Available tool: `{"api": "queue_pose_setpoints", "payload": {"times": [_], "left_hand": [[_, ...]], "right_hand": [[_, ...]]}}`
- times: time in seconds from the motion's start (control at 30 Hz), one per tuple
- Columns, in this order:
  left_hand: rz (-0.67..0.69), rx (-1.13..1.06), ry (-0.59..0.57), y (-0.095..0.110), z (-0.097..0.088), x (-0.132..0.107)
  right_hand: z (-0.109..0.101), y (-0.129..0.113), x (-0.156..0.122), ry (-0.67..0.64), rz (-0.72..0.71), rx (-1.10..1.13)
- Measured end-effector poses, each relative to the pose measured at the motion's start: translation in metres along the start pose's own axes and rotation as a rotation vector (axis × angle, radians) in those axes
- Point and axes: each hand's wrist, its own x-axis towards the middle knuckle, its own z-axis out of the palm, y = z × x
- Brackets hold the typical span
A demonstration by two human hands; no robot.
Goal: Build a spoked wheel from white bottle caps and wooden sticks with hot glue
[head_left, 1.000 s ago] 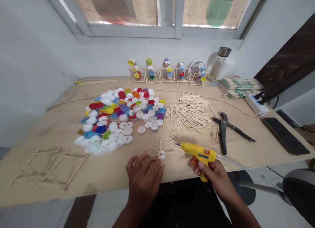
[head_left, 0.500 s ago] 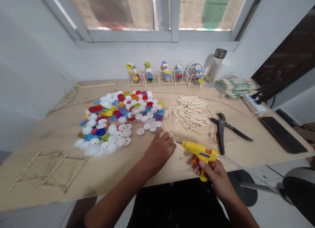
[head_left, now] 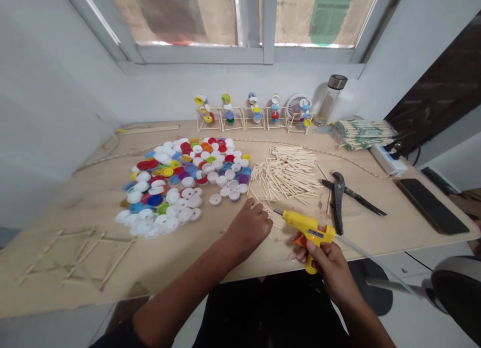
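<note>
My right hand [head_left: 327,263] is wrapped round the handle of a yellow hot glue gun [head_left: 308,224], its fingers by the orange trigger. The gun's metal nozzle points left, a short gap from my left hand [head_left: 251,230]. That hand rests low over the table with its fingers curled together. Several thin wooden sticks [head_left: 277,226] show just beyond its fingertips; what the fingers pinch is hidden behind them. Behind lies a loose heap of short wooden sticks [head_left: 287,172]. To the left spreads a pile of coloured and white bottle caps [head_left: 176,177].
Stick frames [head_left: 80,257] lie at the table's front left. Several stick-and-cap models [head_left: 253,112] line the back, near a small fan [head_left: 296,106] and a bottle [head_left: 331,100]. At right are pliers [head_left: 338,200], a phone [head_left: 432,206], packed sticks [head_left: 364,133] and a power strip [head_left: 389,160].
The glue gun has shifted slightly right, its nozzle drawing away from my left fingers. My left hand has moved a little to the right, still closed.
</note>
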Motion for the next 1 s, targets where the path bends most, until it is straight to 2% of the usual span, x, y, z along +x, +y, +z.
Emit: {"api": "queue_pose_setpoints", "payload": {"times": [0.23, 0.37, 0.47, 0.57, 0.67, 0.73, 0.83, 0.9, 1.0], "left_hand": [[0.034, -0.026, -0.008, -0.006, 0.002, 0.003], [-0.024, -0.089, 0.022, -0.010, -0.009, -0.006], [-0.232, -0.339, 0.107, -0.009, -0.024, -0.027], [-0.541, -0.686, 0.188, -0.002, -0.031, -0.056], [-0.838, -1.052, 0.266, 0.011, -0.023, -0.078], [-0.984, -1.327, 0.331, 0.021, -0.013, -0.087], [-1.149, -1.577, 0.397, 0.033, -0.002, -0.090], [-1.217, -1.624, 0.426, 0.038, -0.001, -0.088], [-1.242, -1.660, 0.440, 0.040, -0.003, -0.085]], "right_hand": [[0.001, 0.003, 0.000, 0.031, 0.017, 0.058], [0.001, 0.003, 0.000, 0.053, 0.020, 0.060], [0.000, 0.003, 0.000, 0.046, 0.015, 0.067], [0.000, 0.002, -0.002, 0.030, 0.007, 0.070], [0.001, -0.001, -0.004, 0.018, 0.014, 0.053], [0.003, -0.003, -0.004, 0.006, 0.025, 0.040], [0.006, -0.005, -0.008, -0.018, 0.019, 0.022], [0.010, -0.006, -0.012, -0.027, 0.005, 0.014], [0.015, -0.007, -0.020, -0.057, 0.016, -0.004]]}}
